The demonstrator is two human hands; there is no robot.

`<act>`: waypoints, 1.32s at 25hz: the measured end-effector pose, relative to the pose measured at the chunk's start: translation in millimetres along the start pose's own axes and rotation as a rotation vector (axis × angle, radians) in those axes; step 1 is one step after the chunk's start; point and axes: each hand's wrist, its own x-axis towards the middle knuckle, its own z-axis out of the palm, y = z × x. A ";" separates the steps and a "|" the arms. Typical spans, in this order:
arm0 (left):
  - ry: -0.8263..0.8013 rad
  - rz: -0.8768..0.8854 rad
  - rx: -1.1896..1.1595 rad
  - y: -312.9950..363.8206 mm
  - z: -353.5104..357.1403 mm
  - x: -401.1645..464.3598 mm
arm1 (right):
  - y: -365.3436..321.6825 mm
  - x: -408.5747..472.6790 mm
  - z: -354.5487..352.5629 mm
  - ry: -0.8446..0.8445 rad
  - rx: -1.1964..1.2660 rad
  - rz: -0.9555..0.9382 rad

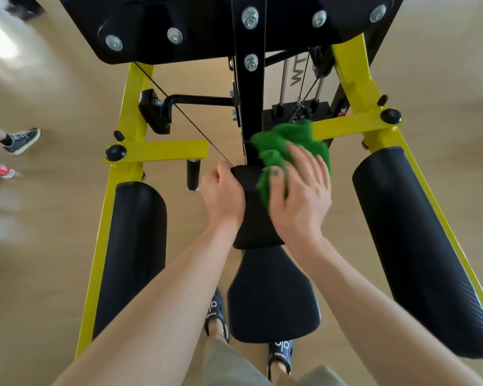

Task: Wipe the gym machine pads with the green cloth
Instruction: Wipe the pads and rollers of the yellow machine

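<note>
Green cloth (287,151) sat bunched at the top of the centre back pad (253,215), frame centre. Right hand (300,196) lay on it, fingers spread nearly flat, pressing the cloth against the pad. Left hand (222,196) curled round the pad's 9 o'clock edge. Seat pad (272,299) at 6 o'clock; long arm pads at 8 o'clock (131,252) and 4 o'clock (418,246).

black post (248,107) blocks behind centre pad (255,218); open gaps beside seat (273,296)

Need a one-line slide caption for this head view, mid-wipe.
Right hand presses the green cloth against the narrow centre pad while the left hand grips the pad's edge.
</note>
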 end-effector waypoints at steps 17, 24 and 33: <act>0.079 -0.057 -0.069 -1.6 4.6 -3.8 | 19.3 -4.6 -8.0 0.013 0.516 0.793; -0.028 -0.053 -0.160 0.3 -1.4 -0.8 | 4.1 11.0 -10.1 -0.195 -0.098 -0.389; -0.040 -0.152 -0.173 0.2 -5.6 2.1 | 24.4 30.6 -6.0 -0.321 -0.195 -0.781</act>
